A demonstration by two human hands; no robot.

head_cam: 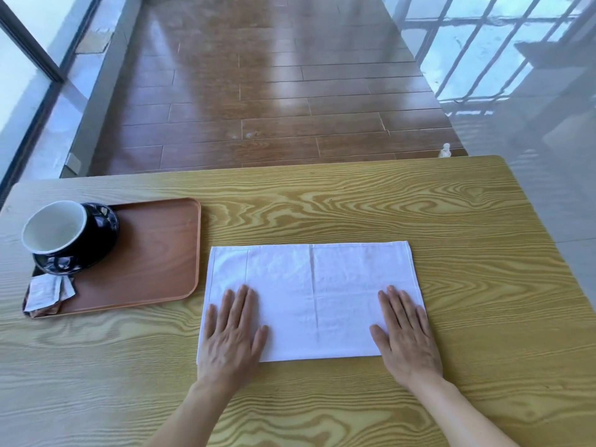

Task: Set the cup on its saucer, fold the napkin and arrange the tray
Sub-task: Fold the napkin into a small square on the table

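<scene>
While pressed flat, napkin (311,301) white (creased), rectangular

The napkin (311,298) is looking plain white. The cup (69,237) is showing black outside and white inside, sitting on a reddish-brown tray (154,253). The table (419,214) is showing yellow wavy wood lines.

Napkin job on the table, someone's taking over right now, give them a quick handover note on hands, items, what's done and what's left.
Left hand and right hand: both flat, fingers straight, pressing the near corners of the white napkin.
Napkin lies on the table as a wide rectangle, right of the tray, not on it.
Cup sits on its dark saucer at the tray's left end; small packets lie in front of it.
Done: cup on saucer.
Left: finish folding the napkin, place it on the tray, tidy.
</scene>
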